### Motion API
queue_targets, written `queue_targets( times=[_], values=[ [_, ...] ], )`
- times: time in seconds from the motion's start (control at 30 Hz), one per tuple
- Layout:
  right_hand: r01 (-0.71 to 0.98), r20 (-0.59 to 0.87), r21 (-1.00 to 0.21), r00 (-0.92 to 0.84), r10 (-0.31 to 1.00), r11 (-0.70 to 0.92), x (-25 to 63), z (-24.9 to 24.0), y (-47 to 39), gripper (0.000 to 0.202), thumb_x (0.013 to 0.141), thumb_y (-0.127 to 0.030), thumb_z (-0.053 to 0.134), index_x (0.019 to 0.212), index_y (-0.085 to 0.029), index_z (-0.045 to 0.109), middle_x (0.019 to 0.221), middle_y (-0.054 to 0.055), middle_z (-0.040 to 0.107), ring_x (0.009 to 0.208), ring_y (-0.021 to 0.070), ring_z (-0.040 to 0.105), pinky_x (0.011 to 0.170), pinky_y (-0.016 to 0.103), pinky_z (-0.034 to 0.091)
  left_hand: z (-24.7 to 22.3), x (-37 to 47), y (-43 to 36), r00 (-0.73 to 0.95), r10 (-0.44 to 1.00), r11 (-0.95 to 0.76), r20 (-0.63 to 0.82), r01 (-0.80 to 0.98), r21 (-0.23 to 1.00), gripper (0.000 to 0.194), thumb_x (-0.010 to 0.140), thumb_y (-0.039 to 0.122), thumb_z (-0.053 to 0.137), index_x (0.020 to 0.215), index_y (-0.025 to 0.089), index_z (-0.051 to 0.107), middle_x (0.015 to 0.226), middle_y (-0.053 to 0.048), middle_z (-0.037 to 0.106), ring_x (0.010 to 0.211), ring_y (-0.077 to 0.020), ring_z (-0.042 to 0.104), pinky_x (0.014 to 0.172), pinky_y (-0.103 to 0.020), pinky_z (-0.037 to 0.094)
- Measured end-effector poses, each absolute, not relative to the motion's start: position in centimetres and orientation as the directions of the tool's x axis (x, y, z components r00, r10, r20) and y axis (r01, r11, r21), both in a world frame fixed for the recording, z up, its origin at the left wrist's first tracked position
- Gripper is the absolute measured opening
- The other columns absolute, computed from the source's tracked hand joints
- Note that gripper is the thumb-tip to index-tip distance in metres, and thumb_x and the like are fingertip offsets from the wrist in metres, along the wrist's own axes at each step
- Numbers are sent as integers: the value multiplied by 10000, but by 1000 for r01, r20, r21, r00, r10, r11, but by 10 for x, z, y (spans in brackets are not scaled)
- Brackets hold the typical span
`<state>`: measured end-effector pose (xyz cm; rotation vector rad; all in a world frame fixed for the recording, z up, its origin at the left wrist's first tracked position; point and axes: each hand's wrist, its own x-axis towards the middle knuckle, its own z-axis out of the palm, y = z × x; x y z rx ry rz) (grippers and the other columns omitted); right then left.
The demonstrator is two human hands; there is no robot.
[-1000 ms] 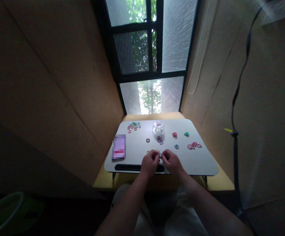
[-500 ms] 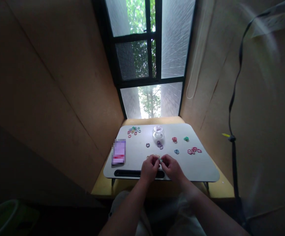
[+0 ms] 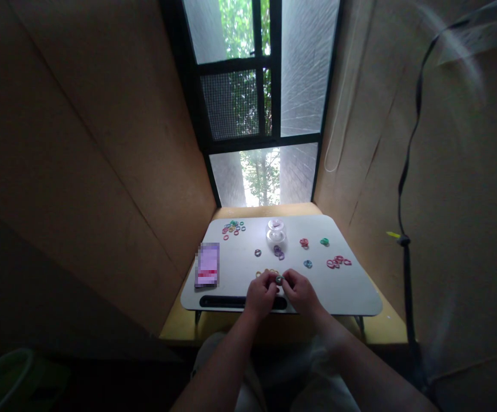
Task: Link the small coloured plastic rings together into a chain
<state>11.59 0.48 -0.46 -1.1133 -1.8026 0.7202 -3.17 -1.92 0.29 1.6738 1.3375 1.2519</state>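
Note:
My left hand (image 3: 262,292) and my right hand (image 3: 299,289) meet near the front edge of the white folding table (image 3: 235,269). Between their fingertips they pinch a small dark greenish ring (image 3: 279,280). Several yellow rings (image 3: 266,272) lie just beyond my left hand, partly hidden by it. Farther back are purple rings (image 3: 278,252) and a dark ring (image 3: 257,253). To the right lie blue rings (image 3: 307,264), red rings (image 3: 303,243), green rings (image 3: 324,242) and several pinkish-red rings (image 3: 338,262).
A clear round container (image 3: 276,233) stands at the back middle. A mixed pile of coloured rings (image 3: 233,228) lies back left. The phone-like purple object (image 3: 207,265) is on the left, and a black slot (image 3: 222,301) runs along the front edge. A dark cord (image 3: 408,286) hangs at right.
The small ring between my fingertips has turned and shows more of its round shape. My hands have barely moved.

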Motion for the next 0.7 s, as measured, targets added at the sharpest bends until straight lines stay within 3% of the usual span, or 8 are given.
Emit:
queue_targets(
  times=[0.23, 0.47, 0.7],
  values=[
    [398, 361, -816, -216, 907, 420, 117, -5, 4, 192, 859, -308, 502, 698, -203, 502, 609, -32, 527, 562, 121, 483, 542, 231, 355, 4, -31, -22, 17, 946, -297, 322, 439, 848, 137, 847, 230, 523, 863, 206, 657, 711, 13, 650, 640, -125, 581, 636, -241, 453],
    [414, 377, -805, -199, 905, 426, 116, -7, 4, 215, 847, -311, 513, 666, -206, 468, 580, -41, 488, 539, 116, 452, 523, 232, 333, 6, -29, -22, -16, 946, -283, 324, 447, 849, 101, 837, 223, 532, 802, 198, 623, 748, 12, 652, 679, -122, 578, 641, -228, 428],
    [372, 388, -807, -254, 886, 459, 116, -5, 2, 99, 803, -232, 499, 707, -206, 503, 626, -26, 538, 570, 122, 480, 545, 232, 364, 5, -29, -21, -37, 952, -244, 304, 506, 827, 96, 833, 237, 528, 773, 192, 588, 724, 8, 617, 662, -130, 556, 628, -237, 413]
  ],
)
